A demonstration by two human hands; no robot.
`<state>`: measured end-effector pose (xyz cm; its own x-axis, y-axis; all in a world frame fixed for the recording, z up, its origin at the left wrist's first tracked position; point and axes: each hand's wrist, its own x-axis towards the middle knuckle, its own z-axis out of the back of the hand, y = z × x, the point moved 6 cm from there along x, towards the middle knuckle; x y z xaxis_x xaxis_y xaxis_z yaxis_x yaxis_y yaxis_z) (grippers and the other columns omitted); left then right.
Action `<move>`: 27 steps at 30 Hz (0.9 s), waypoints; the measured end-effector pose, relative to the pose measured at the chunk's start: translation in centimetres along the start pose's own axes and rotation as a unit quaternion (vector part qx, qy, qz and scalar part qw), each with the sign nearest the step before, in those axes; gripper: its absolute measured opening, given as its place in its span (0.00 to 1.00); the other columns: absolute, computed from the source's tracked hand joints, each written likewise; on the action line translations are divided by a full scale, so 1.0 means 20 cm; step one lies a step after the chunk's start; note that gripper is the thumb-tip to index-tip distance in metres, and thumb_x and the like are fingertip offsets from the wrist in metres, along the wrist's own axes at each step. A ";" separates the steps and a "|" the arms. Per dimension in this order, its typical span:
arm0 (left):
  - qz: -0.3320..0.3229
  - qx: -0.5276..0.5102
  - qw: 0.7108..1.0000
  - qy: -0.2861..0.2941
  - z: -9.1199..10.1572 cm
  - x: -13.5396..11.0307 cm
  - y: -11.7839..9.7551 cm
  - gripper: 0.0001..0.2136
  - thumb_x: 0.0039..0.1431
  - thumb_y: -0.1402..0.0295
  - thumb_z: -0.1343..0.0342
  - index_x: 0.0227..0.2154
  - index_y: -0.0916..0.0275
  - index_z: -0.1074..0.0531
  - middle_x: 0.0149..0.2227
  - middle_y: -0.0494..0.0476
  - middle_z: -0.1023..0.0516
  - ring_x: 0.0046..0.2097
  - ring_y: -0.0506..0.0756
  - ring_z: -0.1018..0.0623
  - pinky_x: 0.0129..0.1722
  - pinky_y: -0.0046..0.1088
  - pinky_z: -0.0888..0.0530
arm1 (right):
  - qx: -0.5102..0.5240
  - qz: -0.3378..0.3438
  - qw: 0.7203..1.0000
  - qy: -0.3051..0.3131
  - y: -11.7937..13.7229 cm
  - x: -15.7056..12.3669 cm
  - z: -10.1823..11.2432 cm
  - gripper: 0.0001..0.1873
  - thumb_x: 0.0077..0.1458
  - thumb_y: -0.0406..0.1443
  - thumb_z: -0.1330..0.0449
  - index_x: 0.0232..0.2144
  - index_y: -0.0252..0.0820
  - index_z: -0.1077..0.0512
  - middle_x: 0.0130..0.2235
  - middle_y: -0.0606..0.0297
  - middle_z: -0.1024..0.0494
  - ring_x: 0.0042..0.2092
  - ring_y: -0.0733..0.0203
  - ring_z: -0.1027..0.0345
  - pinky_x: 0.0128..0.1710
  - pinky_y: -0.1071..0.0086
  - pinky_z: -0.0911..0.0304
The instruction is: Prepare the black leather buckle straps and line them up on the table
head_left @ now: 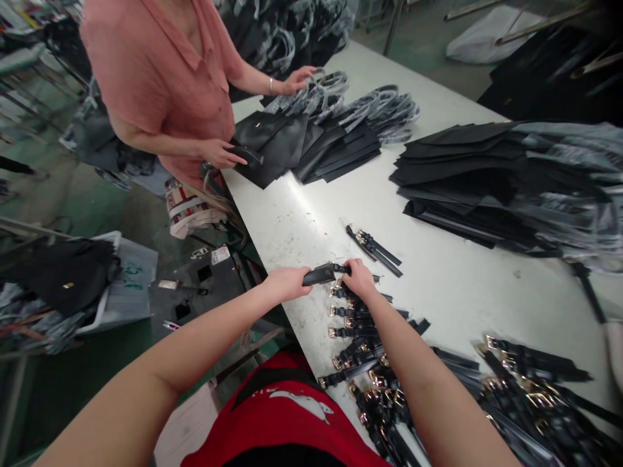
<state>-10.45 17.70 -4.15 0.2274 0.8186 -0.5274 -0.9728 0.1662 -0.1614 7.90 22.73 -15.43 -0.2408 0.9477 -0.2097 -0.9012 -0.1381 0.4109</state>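
Near the table's front edge, my left hand is closed on one end of a flat black leather strap piece. My right hand pinches a short black buckle strap at the piece's other end. The two parts meet between my hands; whether they are joined I cannot tell. Just below my right hand lies a row of black buckle straps with gold buckles, partly hidden by my forearm. Beyond it, a few more buckle straps lie on the white table.
Across the corner, a co-worker in a pink shirt handles black leather bag panels with plastic-wrapped handles. A stack of similar panels lies at the right. More buckle straps pile up at the near right. A plastic crate stands at the left.
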 end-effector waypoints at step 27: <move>-0.029 0.107 0.993 0.048 0.09 0.33 -0.19 0.16 0.47 0.58 0.53 0.37 0.58 0.32 0.35 0.58 0.26 0.35 0.58 0.27 0.33 0.31 0.33 | 0.063 0.012 0.998 -0.026 -0.15 -0.04 0.03 0.15 0.49 0.32 0.51 0.41 0.43 0.34 0.40 0.62 0.35 0.42 0.62 0.40 0.44 0.72 0.48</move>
<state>-5.28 23.43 -5.42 0.2756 0.7496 -0.6017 -0.9431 0.3321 -0.0183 10.99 22.59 -16.00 -0.2399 0.9584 -0.1544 -0.8426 -0.1266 0.5234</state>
